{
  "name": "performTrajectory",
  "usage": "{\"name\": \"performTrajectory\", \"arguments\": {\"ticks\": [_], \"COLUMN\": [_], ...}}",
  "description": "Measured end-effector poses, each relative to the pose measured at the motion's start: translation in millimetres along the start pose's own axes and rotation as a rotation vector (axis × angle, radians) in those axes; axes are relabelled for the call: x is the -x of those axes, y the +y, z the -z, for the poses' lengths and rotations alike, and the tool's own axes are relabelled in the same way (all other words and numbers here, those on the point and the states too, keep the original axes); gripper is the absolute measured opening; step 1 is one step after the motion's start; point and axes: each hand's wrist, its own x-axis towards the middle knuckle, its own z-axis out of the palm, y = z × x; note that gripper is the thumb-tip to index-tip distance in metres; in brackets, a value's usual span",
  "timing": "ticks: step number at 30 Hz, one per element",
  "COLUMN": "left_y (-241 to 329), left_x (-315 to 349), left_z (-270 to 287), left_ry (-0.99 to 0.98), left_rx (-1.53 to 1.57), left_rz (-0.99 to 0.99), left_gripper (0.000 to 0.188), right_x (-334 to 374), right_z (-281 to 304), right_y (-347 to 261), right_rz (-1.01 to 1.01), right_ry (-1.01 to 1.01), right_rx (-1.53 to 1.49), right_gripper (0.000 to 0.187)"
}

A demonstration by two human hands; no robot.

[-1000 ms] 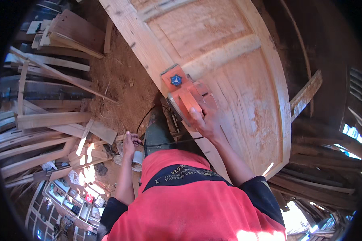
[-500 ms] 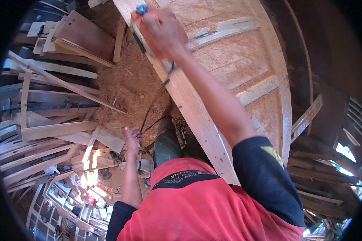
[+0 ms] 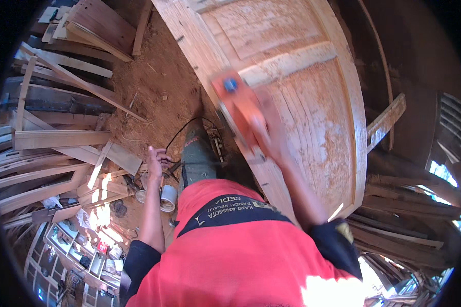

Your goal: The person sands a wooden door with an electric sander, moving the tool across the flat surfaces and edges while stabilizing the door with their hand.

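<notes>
My right hand (image 3: 271, 128) grips an orange electric planer (image 3: 235, 102) with a blue front knob, blurred by motion. The planer sits on the long edge rail of a wooden panelled door (image 3: 312, 123), whose recessed panels are strewn with sawdust. Down by my left leg, my left hand (image 3: 158, 162) is raised with its fingers partly curled round a black power cord (image 3: 178, 134). From the planer's rear the cord runs across in front of my leg towards this hand.
Planks and frames (image 3: 61, 138) are stacked along the left. A white bucket (image 3: 168, 197) stands on the sawdust-covered floor (image 3: 153, 77) beside my leg. At lower left is a shelf unit (image 3: 82, 250) with small items. More boards (image 3: 399, 204) lie beyond the door at right.
My right hand has drawn the planer back along the door rail, from the far end towards my body. My left hand has shifted slightly up and left, and the whole view has shifted.
</notes>
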Motion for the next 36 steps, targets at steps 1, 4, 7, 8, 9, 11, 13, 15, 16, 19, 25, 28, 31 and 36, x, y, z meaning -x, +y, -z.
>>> {"name": "performTrajectory", "arguments": {"ticks": [1,4,7,8,9,11,13,15,16,19,25,28,31,36], "left_y": [-9.0,-33.2,-54.6,-56.3,-55.0,-45.1,-31.2,-15.3,-10.4,22.1,95.1,121.2,142.7,205.4], "left_x": [9.5,38.5,47.9,48.3,47.0,41.1,32.6,18.4,8.5,-19.0,-78.9,-109.7,-131.7,-149.0], "left_z": [-10.2,-43.8,-65.1,-65.5,-61.1,-49.6,-32.8,-17.4,-10.0,4.7,24.1,35.9,38.0,7.8], "left_ry": [-0.067,-0.242,-0.291,-0.283,-0.253,-0.203,-0.145,-0.077,-0.038,0.004,0.037,0.028,0.011,-0.071], "left_rx": [-0.044,-0.206,-0.226,-0.231,-0.226,-0.220,-0.180,-0.127,-0.101,-0.009,0.072,0.147,0.259,0.452], "left_rz": [0.005,0.048,0.012,0.012,0.026,0.057,0.087,0.109,0.118,0.149,0.173,0.177,0.182,0.089], "left_gripper": [0.077,0.078,0.077,0.076,0.076,0.076,0.075,0.074,0.075,0.076,0.080,0.080,0.080,0.076], "right_x": [60.4,231.7,255.2,251.3,246.9,206.0,150.2,92.7,65.9,-30.2,-230.3,-331.9,-424.3,-551.0], "right_z": [15.0,40.0,50.0,48.8,47.5,41.1,35.7,18.8,6.3,-19.0,-70.6,-102.3,-126.5,-155.9], "right_y": [0.2,47.6,41.0,44.5,46.1,47.1,34.2,29.6,29.5,20.1,-8.3,-9.6,-41.7,-78.2], "right_rz": [-0.065,-0.608,-0.689,-0.671,-0.654,-0.613,-0.668,-0.669,-0.624,-0.505,-0.329,-0.181,-0.129,-0.050], "right_ry": [0.025,-0.124,-0.135,-0.143,-0.153,-0.176,-0.233,-0.226,-0.181,-0.137,-0.043,0.013,0.043,0.072], "right_rx": [0.011,-0.098,-0.156,-0.115,-0.075,-0.008,-0.050,-0.115,-0.136,-0.169,-0.074,-0.008,0.063,0.062], "right_gripper": [0.053,0.054,0.054,0.054,0.054,0.054,0.054,0.054,0.054,0.056,0.051,0.050,0.050,0.052]}}
